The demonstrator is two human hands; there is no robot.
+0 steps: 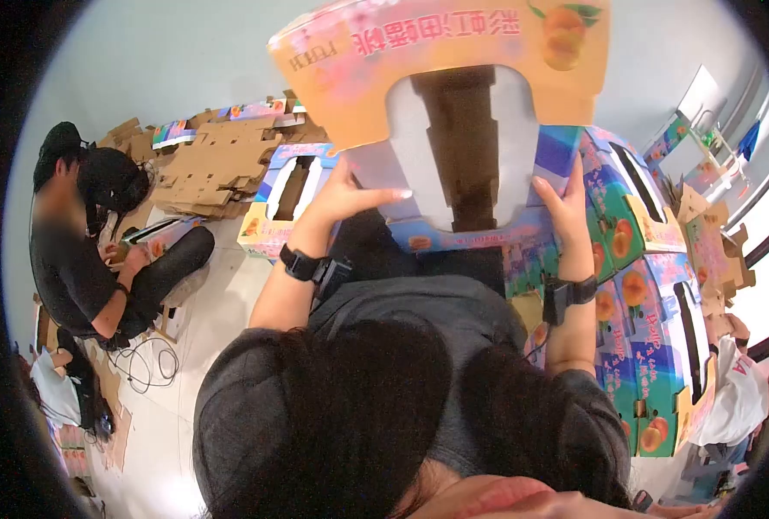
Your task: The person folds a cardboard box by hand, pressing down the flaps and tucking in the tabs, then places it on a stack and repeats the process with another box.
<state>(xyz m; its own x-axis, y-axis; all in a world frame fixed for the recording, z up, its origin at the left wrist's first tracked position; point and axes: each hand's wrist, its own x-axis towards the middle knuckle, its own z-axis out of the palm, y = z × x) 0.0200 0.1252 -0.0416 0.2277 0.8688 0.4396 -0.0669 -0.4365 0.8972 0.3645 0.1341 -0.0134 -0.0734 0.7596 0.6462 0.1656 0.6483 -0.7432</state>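
A printed cardboard peach box (350, 95) is held up in front of me, its orange panel tilted toward my face with the lettering upside down. A large cutout shows its white inner sides and brown inside. My left hand (345, 197) grips the lower left side, with the thumb along the pale wall and the other fingers partly hidden behind it. On the lower right, my right hand (566, 203) is closed on the blue side wall, thumb inward. Dark wristbands sit on both forearms. A similar box (268, 208) stands on the floor just beyond my left forearm.
Stacked peach boxes (613, 346) rise close to my right arm. Flat brown cardboard (207, 169) lies piled ahead on the left. A co-worker (73, 251) sits at left handling a carton, near a cable (146, 368) on the floor. Other people show at both edges.
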